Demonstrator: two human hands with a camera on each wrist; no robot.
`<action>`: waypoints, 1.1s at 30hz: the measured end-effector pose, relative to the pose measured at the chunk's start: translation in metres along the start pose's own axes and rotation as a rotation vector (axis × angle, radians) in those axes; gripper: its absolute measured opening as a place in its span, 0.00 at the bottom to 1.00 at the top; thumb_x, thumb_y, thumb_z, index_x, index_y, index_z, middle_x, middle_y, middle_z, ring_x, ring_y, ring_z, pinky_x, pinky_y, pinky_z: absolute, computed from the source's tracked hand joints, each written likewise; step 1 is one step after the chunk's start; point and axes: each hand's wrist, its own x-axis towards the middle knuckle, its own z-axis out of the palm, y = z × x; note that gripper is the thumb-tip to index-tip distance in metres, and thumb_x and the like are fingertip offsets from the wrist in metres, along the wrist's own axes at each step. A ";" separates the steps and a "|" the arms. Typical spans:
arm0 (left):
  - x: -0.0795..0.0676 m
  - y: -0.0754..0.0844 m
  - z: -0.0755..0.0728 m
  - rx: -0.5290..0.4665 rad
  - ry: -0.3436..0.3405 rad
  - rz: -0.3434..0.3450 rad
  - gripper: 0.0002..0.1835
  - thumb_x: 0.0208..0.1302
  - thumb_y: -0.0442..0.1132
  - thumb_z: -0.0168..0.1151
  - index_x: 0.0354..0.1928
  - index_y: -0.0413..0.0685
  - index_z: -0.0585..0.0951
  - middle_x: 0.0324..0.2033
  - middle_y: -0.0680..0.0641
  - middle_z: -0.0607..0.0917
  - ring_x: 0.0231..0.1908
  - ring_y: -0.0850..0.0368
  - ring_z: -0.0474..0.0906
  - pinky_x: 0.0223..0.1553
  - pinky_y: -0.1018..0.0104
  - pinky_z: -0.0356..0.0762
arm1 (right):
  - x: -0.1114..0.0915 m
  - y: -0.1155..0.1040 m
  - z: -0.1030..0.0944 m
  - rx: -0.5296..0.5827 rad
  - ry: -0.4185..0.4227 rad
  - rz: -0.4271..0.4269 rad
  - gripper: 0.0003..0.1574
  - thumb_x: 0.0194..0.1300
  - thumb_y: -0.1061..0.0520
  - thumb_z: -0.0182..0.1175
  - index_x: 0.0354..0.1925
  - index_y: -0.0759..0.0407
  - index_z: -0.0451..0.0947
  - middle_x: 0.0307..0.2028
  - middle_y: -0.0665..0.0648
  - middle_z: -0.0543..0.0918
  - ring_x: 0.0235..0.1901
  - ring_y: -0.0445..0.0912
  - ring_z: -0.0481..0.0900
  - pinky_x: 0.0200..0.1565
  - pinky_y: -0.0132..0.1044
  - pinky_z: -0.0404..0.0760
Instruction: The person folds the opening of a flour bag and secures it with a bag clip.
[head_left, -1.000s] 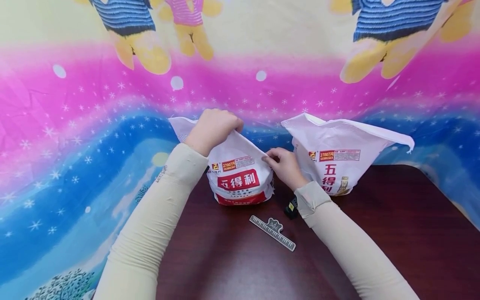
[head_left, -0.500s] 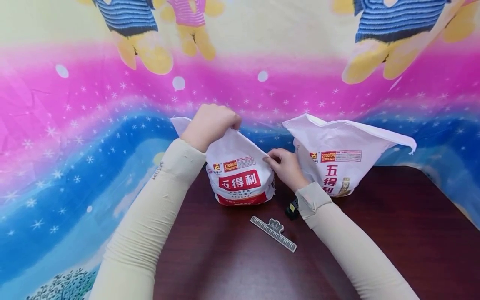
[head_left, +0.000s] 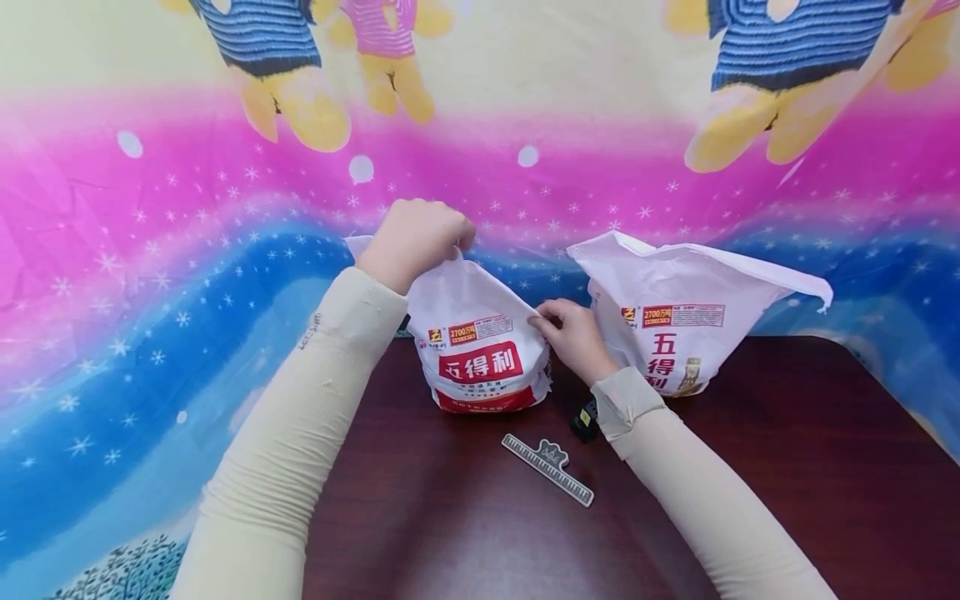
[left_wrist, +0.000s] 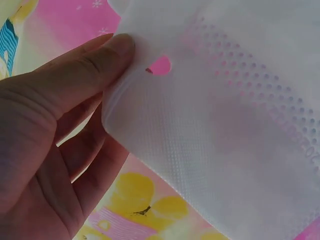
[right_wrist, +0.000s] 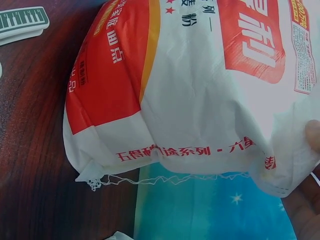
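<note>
A white flour bag (head_left: 491, 308) with red print stands upright in front of me. My left hand (head_left: 416, 240) pinches its top edge from above, thumb and fingers on either side of the white material. In the left wrist view, that hand (left_wrist: 65, 107) grips the bag (left_wrist: 200, 145) beside a small hole. Lower down on the bag's right edge, my right hand (head_left: 576, 335) pinches the side between thumb and fingers. The right wrist view has the bag (right_wrist: 195, 100) with loose stitching thread at its side, and only part of the right hand (right_wrist: 306, 202) at the frame's edge.
A second white flour bag (head_left: 675, 283) stands to the right, its top flaring out. On the dark wooden table (head_left: 420, 500) lie a long flat clip (head_left: 550, 468) with piano-key markings and a small black object (head_left: 583, 419) near my right wrist. A printed cloth (head_left: 465, 133) hangs behind.
My left hand has moved up and slightly left, drawing the bag's top edge into a peak. The right hand stays at the bag's right edge.
</note>
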 end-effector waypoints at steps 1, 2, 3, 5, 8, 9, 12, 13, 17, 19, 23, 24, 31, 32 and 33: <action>0.000 0.000 -0.001 -0.008 0.000 -0.003 0.22 0.53 0.38 0.80 0.51 0.52 0.87 0.48 0.47 0.87 0.45 0.49 0.81 0.51 0.53 0.82 | 0.000 0.000 0.000 -0.001 0.002 0.001 0.07 0.70 0.58 0.65 0.38 0.62 0.86 0.35 0.59 0.85 0.34 0.51 0.79 0.35 0.44 0.83; 0.001 -0.001 -0.001 -0.017 -0.001 -0.005 0.22 0.53 0.38 0.80 0.51 0.52 0.87 0.48 0.47 0.87 0.45 0.49 0.81 0.51 0.53 0.82 | -0.001 0.000 0.000 -0.002 0.004 0.001 0.07 0.70 0.58 0.65 0.38 0.62 0.86 0.35 0.59 0.85 0.34 0.51 0.79 0.36 0.44 0.83; 0.002 -0.001 -0.002 -0.020 0.000 -0.003 0.21 0.53 0.39 0.80 0.51 0.52 0.87 0.47 0.47 0.87 0.45 0.49 0.80 0.50 0.53 0.82 | -0.001 0.000 0.000 -0.003 0.006 0.003 0.07 0.70 0.58 0.65 0.38 0.62 0.86 0.35 0.59 0.85 0.34 0.51 0.79 0.36 0.44 0.83; 0.003 -0.002 -0.003 -0.035 -0.006 -0.002 0.19 0.55 0.38 0.78 0.51 0.51 0.87 0.47 0.47 0.87 0.45 0.49 0.80 0.50 0.53 0.82 | -0.001 0.000 -0.001 -0.003 0.005 0.009 0.07 0.70 0.58 0.65 0.39 0.62 0.86 0.35 0.59 0.85 0.34 0.51 0.79 0.36 0.44 0.83; 0.005 -0.004 -0.004 -0.058 -0.032 -0.006 0.16 0.58 0.38 0.76 0.49 0.51 0.88 0.46 0.47 0.86 0.45 0.50 0.79 0.51 0.53 0.82 | -0.002 -0.001 -0.001 0.000 -0.006 0.018 0.07 0.70 0.58 0.65 0.39 0.62 0.86 0.36 0.59 0.85 0.35 0.51 0.79 0.36 0.44 0.84; 0.005 -0.005 -0.005 -0.062 -0.043 -0.009 0.15 0.59 0.38 0.76 0.48 0.50 0.88 0.46 0.47 0.86 0.45 0.50 0.79 0.51 0.53 0.81 | -0.003 -0.001 -0.001 0.002 -0.012 0.022 0.07 0.71 0.58 0.65 0.39 0.62 0.86 0.37 0.59 0.85 0.35 0.51 0.79 0.36 0.44 0.84; 0.006 -0.006 -0.007 -0.070 -0.084 -0.017 0.12 0.60 0.37 0.74 0.46 0.50 0.88 0.44 0.47 0.85 0.45 0.50 0.78 0.50 0.52 0.81 | -0.003 -0.002 -0.001 0.008 -0.025 0.027 0.07 0.71 0.58 0.64 0.40 0.61 0.86 0.37 0.59 0.85 0.36 0.51 0.80 0.37 0.45 0.85; 0.007 -0.006 -0.008 -0.074 -0.097 -0.018 0.11 0.61 0.36 0.74 0.45 0.50 0.88 0.44 0.47 0.85 0.45 0.49 0.78 0.50 0.52 0.81 | -0.003 -0.002 0.000 0.010 -0.027 0.027 0.07 0.71 0.58 0.64 0.40 0.61 0.86 0.38 0.59 0.85 0.36 0.51 0.80 0.37 0.46 0.85; 0.008 -0.009 -0.011 -0.114 -0.142 -0.026 0.08 0.62 0.35 0.72 0.43 0.50 0.87 0.44 0.47 0.84 0.46 0.49 0.77 0.50 0.51 0.81 | -0.003 -0.003 0.001 0.007 -0.028 0.025 0.07 0.71 0.58 0.65 0.40 0.61 0.86 0.37 0.59 0.85 0.36 0.51 0.80 0.37 0.46 0.85; 0.009 -0.011 -0.013 -0.144 -0.161 -0.032 0.07 0.63 0.35 0.72 0.42 0.51 0.87 0.44 0.47 0.84 0.46 0.48 0.76 0.50 0.51 0.80 | -0.003 -0.002 0.002 0.002 -0.024 0.015 0.07 0.71 0.58 0.65 0.39 0.61 0.86 0.37 0.59 0.85 0.35 0.51 0.80 0.37 0.45 0.85; 0.010 -0.016 -0.015 -0.211 -0.193 -0.051 0.06 0.64 0.35 0.71 0.42 0.50 0.88 0.46 0.46 0.83 0.47 0.48 0.76 0.50 0.51 0.79 | -0.002 -0.002 0.001 -0.008 -0.006 -0.009 0.07 0.70 0.59 0.65 0.38 0.62 0.86 0.35 0.59 0.85 0.33 0.51 0.79 0.34 0.44 0.84; 0.010 -0.017 -0.015 -0.224 -0.197 -0.054 0.06 0.64 0.35 0.71 0.42 0.50 0.88 0.46 0.46 0.83 0.48 0.48 0.76 0.50 0.51 0.80 | -0.002 -0.002 0.001 -0.012 0.000 -0.013 0.07 0.70 0.59 0.65 0.38 0.62 0.86 0.35 0.59 0.85 0.33 0.51 0.79 0.34 0.44 0.84; 0.012 -0.016 -0.020 -0.236 -0.189 -0.051 0.06 0.64 0.36 0.71 0.43 0.49 0.88 0.45 0.46 0.83 0.48 0.48 0.76 0.50 0.51 0.80 | -0.001 -0.004 0.000 -0.025 0.009 -0.007 0.07 0.70 0.59 0.66 0.38 0.62 0.86 0.35 0.60 0.85 0.34 0.52 0.80 0.35 0.46 0.85; 0.012 -0.015 -0.021 -0.232 -0.186 -0.051 0.06 0.64 0.36 0.71 0.42 0.49 0.88 0.45 0.46 0.83 0.48 0.48 0.76 0.50 0.51 0.80 | -0.001 -0.004 0.000 -0.029 0.011 -0.011 0.07 0.70 0.59 0.66 0.38 0.62 0.86 0.35 0.60 0.85 0.34 0.52 0.80 0.35 0.46 0.85; 0.012 -0.014 -0.022 -0.226 -0.187 -0.053 0.06 0.64 0.36 0.71 0.42 0.49 0.88 0.45 0.46 0.83 0.48 0.48 0.76 0.50 0.51 0.80 | -0.001 -0.004 -0.001 -0.033 0.015 -0.016 0.07 0.70 0.59 0.66 0.38 0.63 0.86 0.35 0.60 0.85 0.34 0.52 0.80 0.35 0.46 0.85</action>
